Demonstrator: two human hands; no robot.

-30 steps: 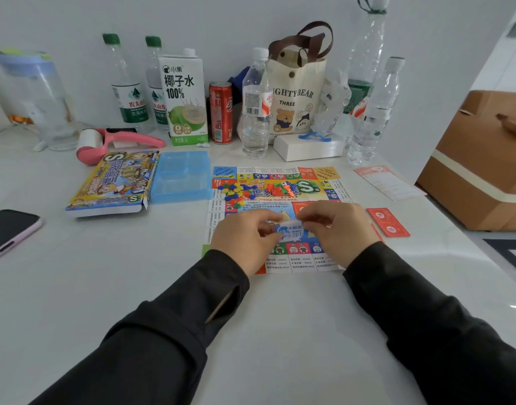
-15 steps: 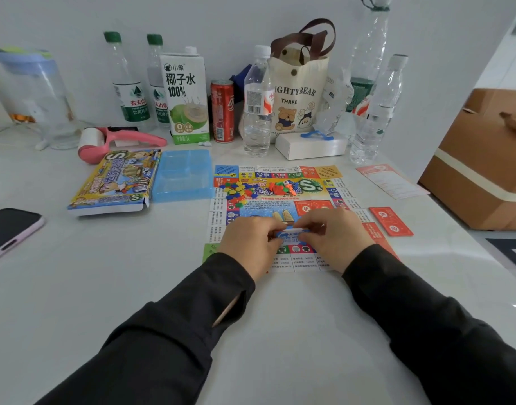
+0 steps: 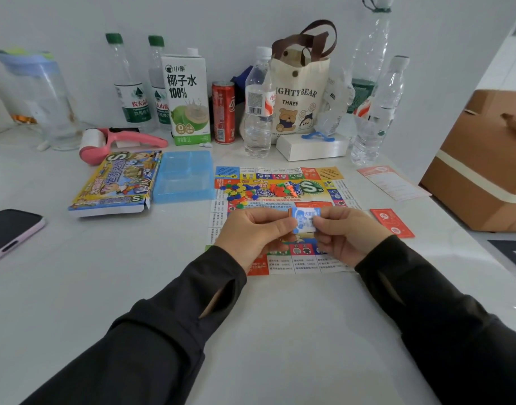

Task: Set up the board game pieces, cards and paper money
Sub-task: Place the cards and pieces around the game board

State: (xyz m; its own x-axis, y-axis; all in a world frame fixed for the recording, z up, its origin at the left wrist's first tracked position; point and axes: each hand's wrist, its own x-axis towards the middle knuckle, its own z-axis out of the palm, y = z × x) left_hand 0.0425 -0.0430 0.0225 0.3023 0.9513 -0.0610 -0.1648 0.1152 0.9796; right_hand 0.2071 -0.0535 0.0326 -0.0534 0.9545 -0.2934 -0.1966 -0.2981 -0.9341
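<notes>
A colourful paper game board [image 3: 332,175] lies flat on the white table. Small plastic pieces [image 3: 242,192] in several colours are heaped on its far part. Above the board's near half, my left hand [image 3: 253,232] and my right hand [image 3: 348,233] both pinch a small stack of blue-and-white paper money [image 3: 303,219], lifted and tilted toward me. A red card [image 3: 392,222] lies to the right of the board. The printed game box [image 3: 116,181] and a blue plastic tray [image 3: 183,176] sit left of the board.
Bottles, a coconut water carton [image 3: 188,97], a red can [image 3: 224,112], a canvas bag [image 3: 302,95] and a white box [image 3: 312,147] line the back wall. A pink lint roller [image 3: 119,140], a phone [image 3: 9,230], a leaflet [image 3: 392,182] and a cardboard box [image 3: 484,159] are also around.
Both hands lifted the blue paper money stack off the board and tilted its face up toward me; earlier it was held low against the board.
</notes>
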